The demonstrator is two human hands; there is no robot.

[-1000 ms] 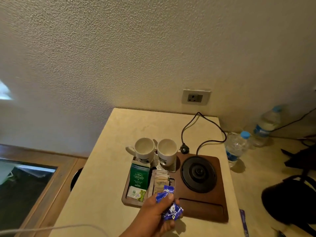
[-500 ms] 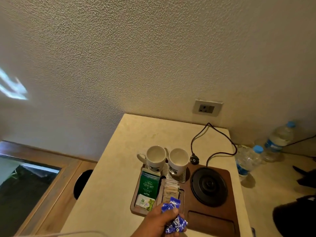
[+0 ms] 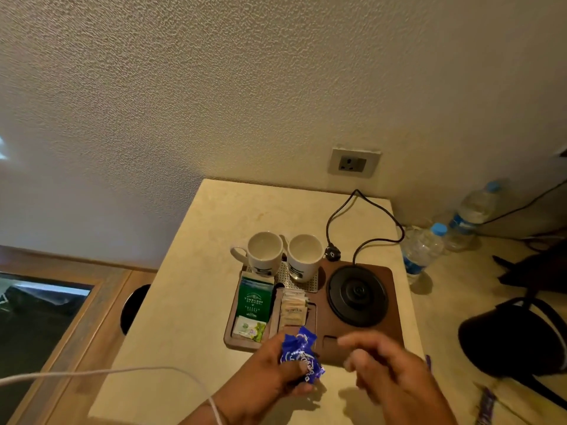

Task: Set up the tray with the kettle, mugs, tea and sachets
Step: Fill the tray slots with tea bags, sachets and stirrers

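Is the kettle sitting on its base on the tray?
No, the round black base on the wooden tray is bare, with no kettle on it.

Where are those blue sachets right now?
The blue sachets are gripped in the left hand, low in the head view, just in front of the wooden tray.

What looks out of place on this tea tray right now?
The kettle base sits bare, with no kettle on it, and its plug lies loose on the table, not in the wall socket.
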